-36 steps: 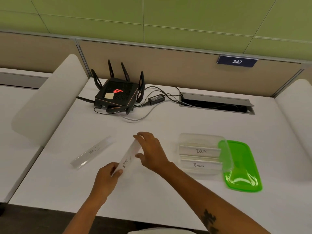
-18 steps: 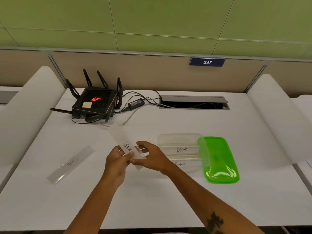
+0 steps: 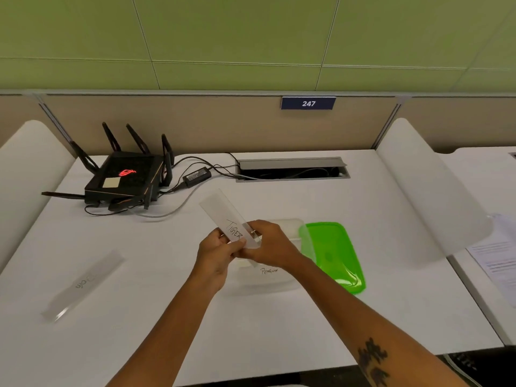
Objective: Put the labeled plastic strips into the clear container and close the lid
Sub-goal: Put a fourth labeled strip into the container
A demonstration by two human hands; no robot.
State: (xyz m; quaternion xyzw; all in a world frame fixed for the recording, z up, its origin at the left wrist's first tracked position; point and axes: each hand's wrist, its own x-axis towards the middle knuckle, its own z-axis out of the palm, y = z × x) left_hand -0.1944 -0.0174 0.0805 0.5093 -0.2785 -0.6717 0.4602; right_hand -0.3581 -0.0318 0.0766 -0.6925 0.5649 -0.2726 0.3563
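Both hands hold a clear plastic strip labeled TIGER (image 3: 223, 216) above the desk, its far end tilted up and away. My left hand (image 3: 216, 251) pinches its near end, and my right hand (image 3: 268, 245) grips it from the right. Under and behind my hands sits the clear container (image 3: 290, 224), mostly hidden, with a strip labeled PENGUIN (image 3: 269, 270) showing inside. The green lid (image 3: 333, 255) leans against the container's right side. Another labeled strip (image 3: 83, 284) lies flat on the desk at the left.
A black router (image 3: 125, 177) with antennas, its power adapter (image 3: 196, 175) and cables sit at the back left. An open cable slot (image 3: 291, 169) is at the back middle. White dividers (image 3: 430, 191) flank the desk. Papers (image 3: 499, 258) lie at the far right.
The TIGER strip was lifted off the desk and carried right, over the container. Both hands came together on it. The camera view shifted right.
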